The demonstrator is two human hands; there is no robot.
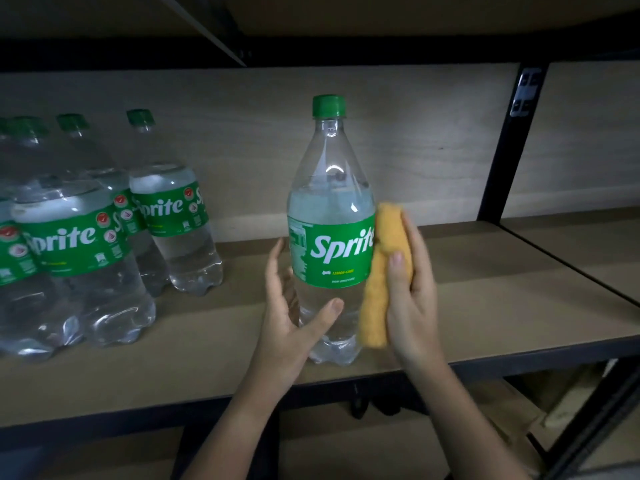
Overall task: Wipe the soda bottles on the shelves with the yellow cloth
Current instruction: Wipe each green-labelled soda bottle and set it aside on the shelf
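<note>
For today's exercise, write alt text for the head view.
A right hand presses a folded yellow cloth against a Sprite bottle standing upright on a wooden shelf, while the left hand cups its lower part. More Sprite bottles stand at left.

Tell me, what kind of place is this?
Probably a stockroom or shop storage: a metal-framed shelf with board decks, a cluster of identical Sprite bottles at left, and one bottle being wiped with a yellow cloth.

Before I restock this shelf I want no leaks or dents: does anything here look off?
Nothing stands out. The Sprite bottle stands upright, capped, between the left hand and the yellow cloth in the right hand. The other bottles are capped; the shelf looks dry.
</note>
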